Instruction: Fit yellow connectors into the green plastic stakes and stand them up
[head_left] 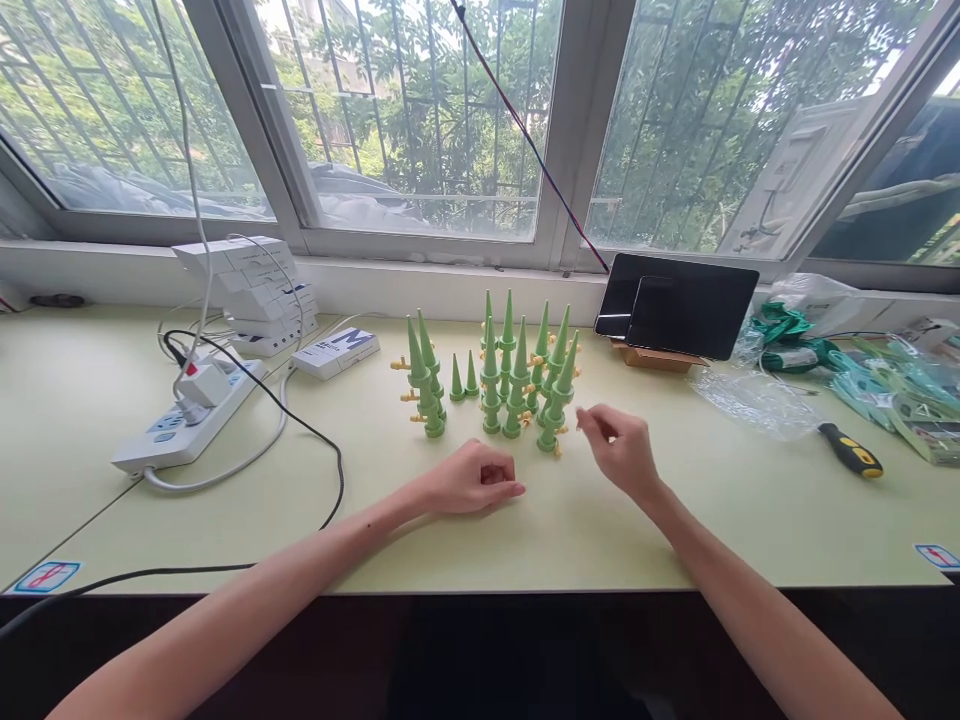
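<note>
Several green cone-shaped spikes with small yellow side valves stand upright in a cluster on the pale green table. My left hand rests on the table just in front of the cluster, fingers curled into a loose fist; whether it holds anything is hidden. My right hand hovers right of the cluster, fingers pinched together close to the nearest spike. I cannot make out anything in the pinch.
A white power strip with plugs and a black cable lies at left, near stacked white boxes. A small white box, a dark tablet on a stand, plastic bags, a yellow-black handled tool and green packets lie at right.
</note>
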